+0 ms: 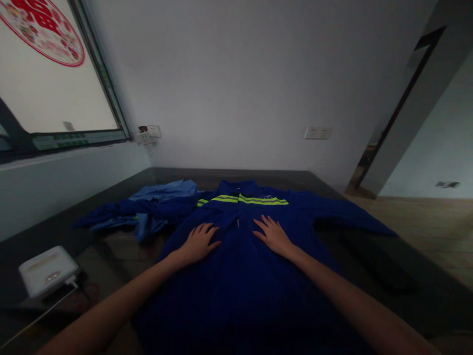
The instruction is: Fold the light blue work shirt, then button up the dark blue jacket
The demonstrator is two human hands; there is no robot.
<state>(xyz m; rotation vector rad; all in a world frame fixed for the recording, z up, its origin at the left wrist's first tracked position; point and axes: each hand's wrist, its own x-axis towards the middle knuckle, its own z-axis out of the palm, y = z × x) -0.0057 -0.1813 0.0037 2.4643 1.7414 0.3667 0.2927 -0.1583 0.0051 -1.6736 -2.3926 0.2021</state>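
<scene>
A dark blue work jacket (240, 266) lies spread on the dark table, its collar toward the wall. A yellow-green reflective stripe (263, 200) crosses its chest. My left hand (199, 241) rests on the left side of the jacket front, palm down with fingers spread. On the other side of the front opening, my right hand (272, 235) lies flat on the cloth, fingers also apart. The right-hand sleeve (354, 213) stretches out toward the table's right edge. The left-hand sleeve runs among a crumpled lighter blue garment (150, 224). The jacket's lower end fades into shadow.
A white box-shaped device (50, 270) with a cable plugged in sits at the left of the dark table (118, 251). A dark flat object (380, 264) lies on the right. Behind the table rises a wall with a socket (318, 132); a window is at the left.
</scene>
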